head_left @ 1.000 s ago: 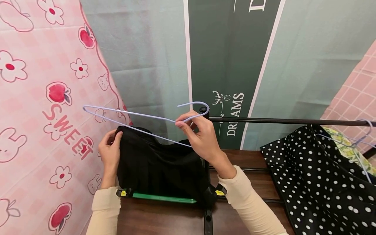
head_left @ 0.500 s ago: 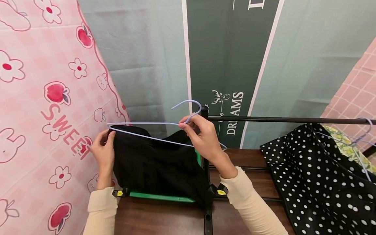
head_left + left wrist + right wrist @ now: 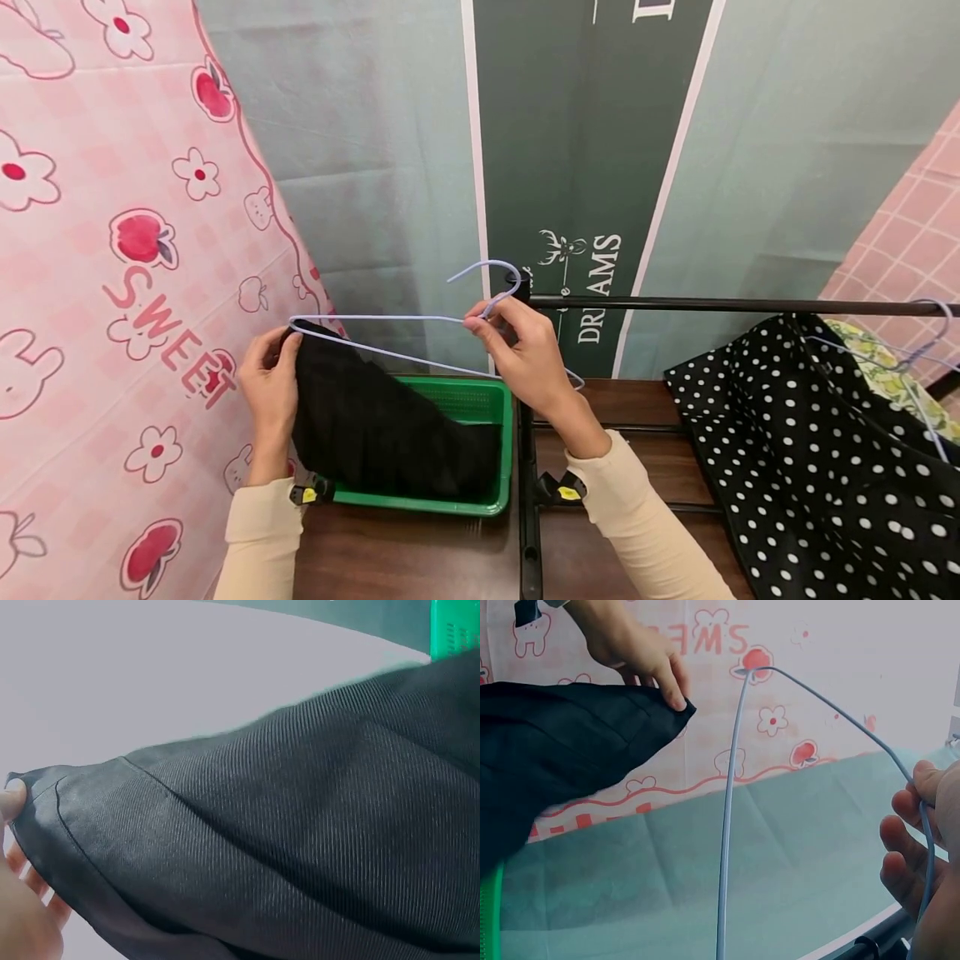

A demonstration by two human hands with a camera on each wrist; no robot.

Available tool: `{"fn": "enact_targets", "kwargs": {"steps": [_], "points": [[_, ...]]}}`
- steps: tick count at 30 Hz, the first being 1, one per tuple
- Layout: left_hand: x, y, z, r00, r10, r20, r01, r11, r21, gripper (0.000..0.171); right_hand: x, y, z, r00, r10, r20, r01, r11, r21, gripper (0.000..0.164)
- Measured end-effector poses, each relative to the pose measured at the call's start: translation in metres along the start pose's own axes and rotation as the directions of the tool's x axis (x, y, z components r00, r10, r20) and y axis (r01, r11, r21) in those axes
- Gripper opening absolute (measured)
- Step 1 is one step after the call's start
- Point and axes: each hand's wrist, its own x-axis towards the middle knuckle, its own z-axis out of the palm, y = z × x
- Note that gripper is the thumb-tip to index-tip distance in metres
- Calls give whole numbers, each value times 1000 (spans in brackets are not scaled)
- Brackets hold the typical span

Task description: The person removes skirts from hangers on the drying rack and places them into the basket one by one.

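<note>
A corner of a black ribbed cloth garment (image 3: 375,425) is pinched between thumb and fingers of my left hand (image 3: 270,383); the left wrist view shows its seamed edge (image 3: 82,840). The rest droops into a green plastic basket (image 3: 506,450). My right hand (image 3: 525,350) grips a lilac wire hanger (image 3: 390,317) just below its hook. In the head view the hanger's left end overlaps the pinched corner. From the right wrist view, that hanger end (image 3: 757,669) stands apart from the cloth (image 3: 577,735). Part of the hanger is hidden behind my right hand.
A black rack rail (image 3: 712,303) runs rightward from an upright post (image 3: 528,500). On it hangs a black polka-dot garment (image 3: 817,467) on another lilac hanger (image 3: 926,342), with a yellow floral cloth (image 3: 877,367) behind. A pink printed curtain (image 3: 150,375) borders the left.
The hanger's left end has come down and right to the cloth's corner. The garment's right side has dropped into the basket, uncovering more of the basket. My left hand has shifted slightly.
</note>
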Motion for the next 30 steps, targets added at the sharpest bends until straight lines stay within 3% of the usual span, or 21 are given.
{"fn": "enact_targets", "kwargs": {"steps": [9, 14, 21, 27, 30], "points": [[-11, 5, 17, 995, 36, 94, -30, 998, -60, 13, -5, 4, -2, 1000, 19, 10, -19, 1000, -10, 11], [-22, 20, 29, 984, 25, 175, -10, 996, -87, 16, -7, 6, -2, 1000, 28, 9, -28, 999, -17, 10], [-37, 39, 38, 957, 76, 279, -46, 993, -112, 16, -11, 8, -1, 999, 39, 20, -38, 999, -31, 7], [-50, 38, 50, 924, 18, 381, 14, 997, -82, 18, -12, 9, -2, 998, 54, 25, -53, 998, -33, 7], [-57, 22, 59, 903, 3, 429, 14, 999, -36, 19, -13, 10, -2, 998, 59, 32, -58, 998, -36, 7]]}}
